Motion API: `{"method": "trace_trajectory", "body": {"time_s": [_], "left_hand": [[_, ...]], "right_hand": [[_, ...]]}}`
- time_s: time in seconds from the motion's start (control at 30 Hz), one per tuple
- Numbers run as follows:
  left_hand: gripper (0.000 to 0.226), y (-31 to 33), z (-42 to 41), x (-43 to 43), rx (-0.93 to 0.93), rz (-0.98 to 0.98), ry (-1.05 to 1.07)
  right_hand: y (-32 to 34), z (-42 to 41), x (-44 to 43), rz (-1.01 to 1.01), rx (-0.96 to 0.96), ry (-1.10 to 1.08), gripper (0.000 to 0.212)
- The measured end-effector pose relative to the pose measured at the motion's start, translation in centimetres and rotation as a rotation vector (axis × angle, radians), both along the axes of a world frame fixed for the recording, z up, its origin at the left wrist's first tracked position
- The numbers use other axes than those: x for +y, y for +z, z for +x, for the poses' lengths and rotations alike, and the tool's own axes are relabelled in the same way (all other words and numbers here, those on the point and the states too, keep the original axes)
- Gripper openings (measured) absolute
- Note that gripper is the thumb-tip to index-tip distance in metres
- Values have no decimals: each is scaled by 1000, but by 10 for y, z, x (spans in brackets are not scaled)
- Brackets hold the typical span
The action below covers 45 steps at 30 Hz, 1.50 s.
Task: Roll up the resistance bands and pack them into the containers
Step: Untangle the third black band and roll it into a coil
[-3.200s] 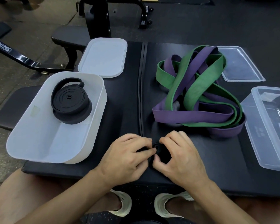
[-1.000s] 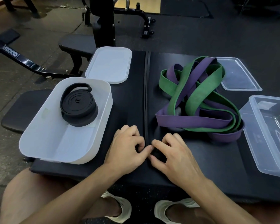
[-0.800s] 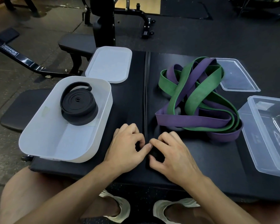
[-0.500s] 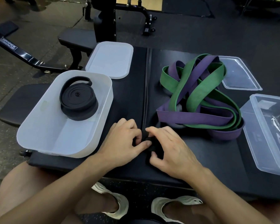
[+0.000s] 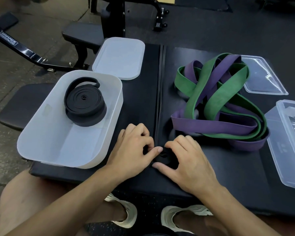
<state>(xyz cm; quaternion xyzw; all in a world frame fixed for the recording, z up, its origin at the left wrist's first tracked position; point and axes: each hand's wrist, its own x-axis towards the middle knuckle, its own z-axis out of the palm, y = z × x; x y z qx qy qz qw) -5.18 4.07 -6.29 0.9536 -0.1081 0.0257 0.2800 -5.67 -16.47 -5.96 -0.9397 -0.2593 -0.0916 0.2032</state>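
Near edge of the surface (image 5: 228, 176): small black roll (image 5: 165, 156) sits here on the middle line, half hidden by fingers
Left hand (image 5: 134, 150): fingers curled in, thumb tip pushed against the roll
Right hand (image 5: 189, 160): thumb and fingers pinching round the roll
White container (image 5: 41, 133): left of the hands, finished black coil (image 5: 84, 106) in its far end
White lid (image 5: 119, 58): flat, just behind it
Green band (image 5: 216, 94) and purple band (image 5: 211, 125): loose tangle on the right
Clear container (image 5: 289, 150): right edge, clear lid (image 5: 262, 77) further back
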Motion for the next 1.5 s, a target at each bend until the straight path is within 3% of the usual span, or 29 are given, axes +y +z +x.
{"method": "trace_trajectory", "body": {"time_s": [0.13,0.37,0.67,0.83,0.93,1.07,1.33,1.5], "left_hand": [[43,0,-2,2,-12,10,-61],[44,1,-3,-1,-32,10,-22],[45,3,-2,1,10,-26,-60],[44,4,-1,1,29,-41,-59],[44,6,-2,1,33,-36,-56],[43,6,-4,-1,7,15,-61],[42,4,-4,-2,-20,4,-28],[42,3,-4,-1,-28,-23,-27]], "right_hand": [[-3,-1,-1,58,-4,24,39],[5,-2,-3,78,53,69,38],[13,-4,-8,155,214,113,63],[10,-7,-3,48,26,4,63],[3,-3,0,-2,9,-97,63],[0,-2,-3,45,1,-55,49],[13,-4,-7,114,131,100,62],[11,-5,-8,131,156,160,57]]}}
